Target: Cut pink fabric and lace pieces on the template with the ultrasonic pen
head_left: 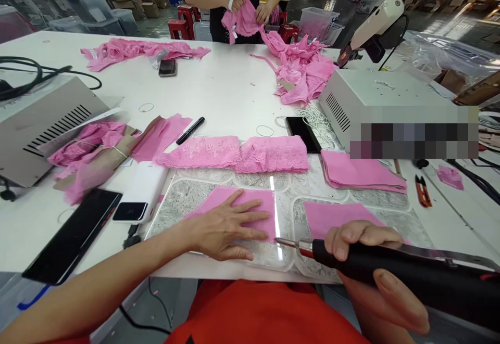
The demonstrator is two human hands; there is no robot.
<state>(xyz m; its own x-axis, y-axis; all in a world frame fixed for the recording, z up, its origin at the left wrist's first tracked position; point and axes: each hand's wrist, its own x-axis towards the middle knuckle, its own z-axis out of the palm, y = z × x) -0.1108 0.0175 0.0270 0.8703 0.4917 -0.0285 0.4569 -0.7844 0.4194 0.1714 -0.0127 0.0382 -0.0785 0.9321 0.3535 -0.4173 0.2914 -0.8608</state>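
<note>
My left hand (230, 224) lies flat with spread fingers on a pink fabric piece (258, 202), pressing it against the clear-topped, marbled mat (175, 203). In my right hand (367, 250) is a thick black-handled tool (410, 276) with a slim metal tip. That tip touches or nearly touches the fabric's lower right corner, near my left fingertips. A second pink fabric piece (339, 216) lies flat beside it, partly hidden behind my right hand. Beyond both pieces stretches a band of pink lace (269, 154). A folded pink fabric stack (359, 172) sits at right.
Grey vented boxes (390, 89) stand left and right. A power bank (142, 193), a large phone (74, 234), a black marker (190, 130) and orange snips (423, 192) lie around the mat. Across the table a person (234, 0) holds pink fabric.
</note>
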